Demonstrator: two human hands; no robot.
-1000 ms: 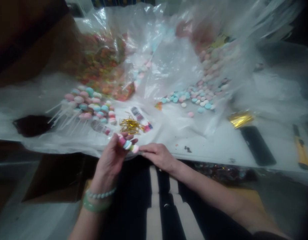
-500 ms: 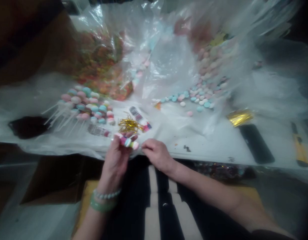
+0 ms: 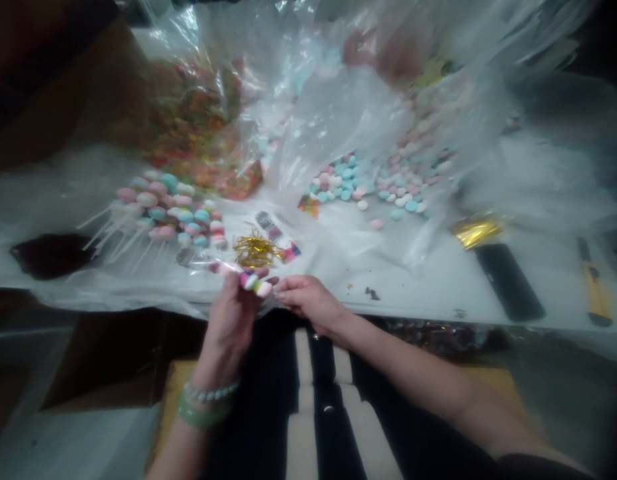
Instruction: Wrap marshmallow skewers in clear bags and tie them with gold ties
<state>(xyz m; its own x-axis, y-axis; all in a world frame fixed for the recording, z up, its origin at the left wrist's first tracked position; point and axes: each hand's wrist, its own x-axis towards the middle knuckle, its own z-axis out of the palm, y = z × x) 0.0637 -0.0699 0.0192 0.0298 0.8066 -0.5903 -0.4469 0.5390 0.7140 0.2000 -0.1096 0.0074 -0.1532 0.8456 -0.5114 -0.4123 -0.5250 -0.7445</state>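
Observation:
My left hand, with a beaded bracelet and a green bangle on its wrist, is closed around a candy skewer. Pink, white, green and dark pieces show on it, and clear wrapping seems to surround it. At the skewer's right end, the fingertips of my right hand are pinched together; what they hold is too small to make out. Just beyond my hands lie a heap of gold twist ties and a printed clear bag. Several more candy skewers with white sticks are piled to the left.
Gummy candies fill a clear plastic bag behind the skewers. Pastel candies spill from plastic sheeting at the back. To the right are a gold bundle, a black phone and a yellow cutter.
My right hand has shifted slightly left, closer to the skewer's end. Some plastic sheeting has moved, uncovering more pastel candies at the back. The left hand keeps its hold.

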